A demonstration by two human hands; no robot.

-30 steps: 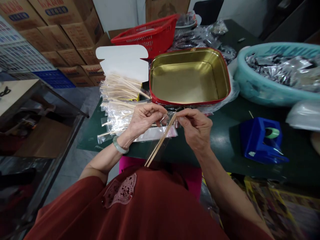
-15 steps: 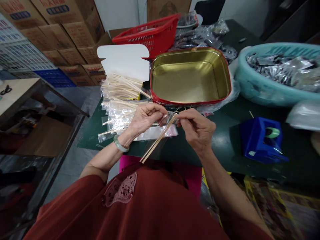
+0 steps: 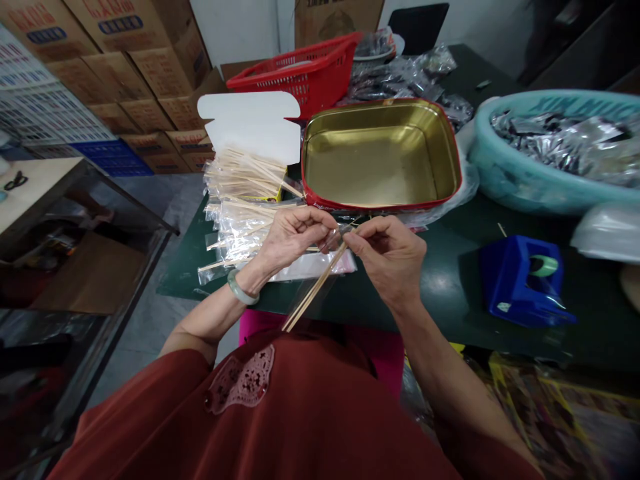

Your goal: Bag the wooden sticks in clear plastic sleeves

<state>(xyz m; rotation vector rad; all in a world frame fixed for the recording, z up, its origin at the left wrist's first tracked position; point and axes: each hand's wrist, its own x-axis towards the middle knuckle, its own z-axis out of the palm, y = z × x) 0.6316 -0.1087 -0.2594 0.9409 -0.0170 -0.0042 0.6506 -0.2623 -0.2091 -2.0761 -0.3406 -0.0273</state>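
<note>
Dark green worktable [image 3: 450,280]: left hand [image 3: 290,241] and right hand [image 3: 393,257] pinch shut on thin wooden sticks [image 3: 315,293] in clear plastic sleeve [image 3: 307,303] above near edge—light, brittle, film likely slippery; grip near top.

No legible text on anything

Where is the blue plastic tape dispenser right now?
In the head view, the blue plastic tape dispenser sits on the dark green table, right of the right hand, below the teal basin.
</note>
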